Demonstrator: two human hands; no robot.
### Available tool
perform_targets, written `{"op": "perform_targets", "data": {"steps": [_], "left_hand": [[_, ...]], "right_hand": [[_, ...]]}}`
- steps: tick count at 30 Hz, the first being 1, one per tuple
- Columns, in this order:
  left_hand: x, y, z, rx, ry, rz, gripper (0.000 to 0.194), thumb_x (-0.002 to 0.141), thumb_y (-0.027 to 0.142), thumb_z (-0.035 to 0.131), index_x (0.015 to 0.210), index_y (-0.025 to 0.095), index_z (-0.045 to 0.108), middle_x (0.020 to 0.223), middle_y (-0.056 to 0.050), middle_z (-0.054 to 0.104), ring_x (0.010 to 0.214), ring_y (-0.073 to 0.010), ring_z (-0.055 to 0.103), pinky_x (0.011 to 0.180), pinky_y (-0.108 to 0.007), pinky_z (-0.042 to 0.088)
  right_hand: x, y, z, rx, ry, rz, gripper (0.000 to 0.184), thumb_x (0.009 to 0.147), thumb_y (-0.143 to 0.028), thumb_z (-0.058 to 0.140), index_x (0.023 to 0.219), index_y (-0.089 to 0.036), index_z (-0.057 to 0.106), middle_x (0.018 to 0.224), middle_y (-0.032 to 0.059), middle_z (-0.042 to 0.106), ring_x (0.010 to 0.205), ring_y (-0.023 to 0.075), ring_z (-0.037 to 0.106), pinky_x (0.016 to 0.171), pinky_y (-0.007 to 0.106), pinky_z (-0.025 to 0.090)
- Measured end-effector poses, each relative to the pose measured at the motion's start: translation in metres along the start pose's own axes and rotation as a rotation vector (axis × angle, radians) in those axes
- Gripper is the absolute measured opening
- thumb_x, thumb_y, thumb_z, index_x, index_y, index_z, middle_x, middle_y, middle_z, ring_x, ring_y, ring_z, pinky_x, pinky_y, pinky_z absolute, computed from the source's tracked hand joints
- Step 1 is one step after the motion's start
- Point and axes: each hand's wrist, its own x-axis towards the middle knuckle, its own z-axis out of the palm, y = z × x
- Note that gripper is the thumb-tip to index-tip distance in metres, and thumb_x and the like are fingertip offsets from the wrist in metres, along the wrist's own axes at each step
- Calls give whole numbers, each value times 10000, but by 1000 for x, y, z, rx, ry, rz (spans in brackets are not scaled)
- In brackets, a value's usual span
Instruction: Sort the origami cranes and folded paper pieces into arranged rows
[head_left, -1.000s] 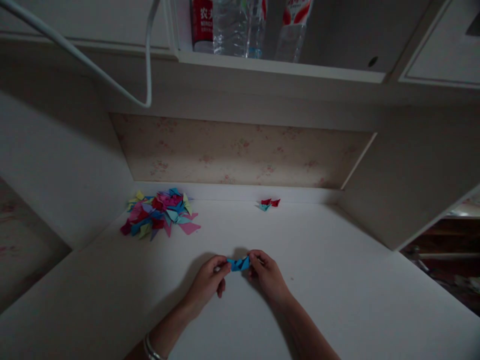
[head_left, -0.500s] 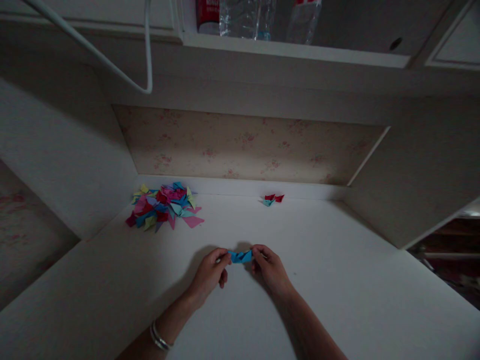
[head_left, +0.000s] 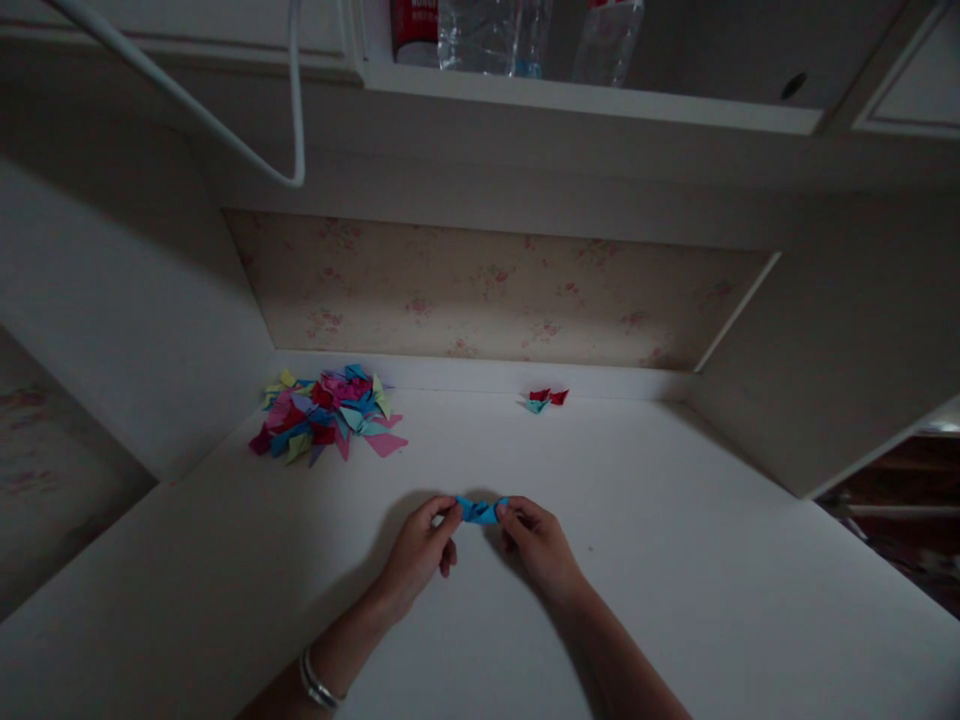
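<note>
A small piece of folded blue paper [head_left: 478, 511] is held between my two hands, a little above the white tabletop [head_left: 480, 630]. My left hand [head_left: 424, 545] pinches its left end between thumb and fingers. The right end is pinched by my right hand [head_left: 538, 540], whose thumb lies over the near side of the paper. Both hands are closed, and creases show in the paper's middle. The fingertips behind the paper are hidden.
A heap of colourful folded papers [head_left: 330, 415] lies at the back left. Red and light-blue folded pieces [head_left: 546, 400] sit by the back ledge. Overhead is a shelf [head_left: 585, 100] with plastic bottles [head_left: 480, 35]; a white cable-like tube [head_left: 298, 120] hangs at upper left.
My right thumb and fingers have shifted slightly left along the blue paper, and its right end now shows above the thumb. My left hand has stayed almost still.
</note>
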Motion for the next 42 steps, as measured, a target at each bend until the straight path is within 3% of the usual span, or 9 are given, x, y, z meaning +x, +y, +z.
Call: {"op": "perform_targets", "data": {"steps": [14, 21, 28, 42], "left_hand": [[-2, 1, -1, 46, -28, 41, 444, 767, 543, 594, 948, 137, 591, 404, 89, 451, 337, -77, 391, 334, -168, 288], [-1, -1, -3, 47, -15, 48, 423, 812, 556, 531, 941, 154, 561, 381, 96, 434, 323, -67, 341, 345, -166, 257], [-2, 1, -1, 53, -25, 42, 467, 787, 600, 529, 936, 158, 556, 351, 108, 392, 302, -67, 308, 334, -171, 203], [-4, 4, 1, 78, -6, 41, 468, 791, 544, 554, 996, 126, 598, 385, 107, 378, 324, -67, 309, 344, -183, 216]], "right_hand": [[0, 1, 0, -37, -6, -8, 443, 741, -599, 639, 803, -161, 605, 483, -48, 470, 438, 79, 376, 423, 218, 271], [-3, -1, 1, -67, -79, -25, 400, 781, -541, 630, 926, -168, 628, 529, -53, 467, 462, 81, 380, 433, 213, 279], [-3, 0, 2, -63, -50, 8, 386, 771, -545, 633, 842, -166, 623, 513, -39, 518, 453, 87, 423, 450, 218, 299], [1, 4, 0, -6, -16, -17, 386, 775, -546, 636, 781, -162, 595, 494, -36, 509, 442, 84, 414, 439, 219, 277]]}}
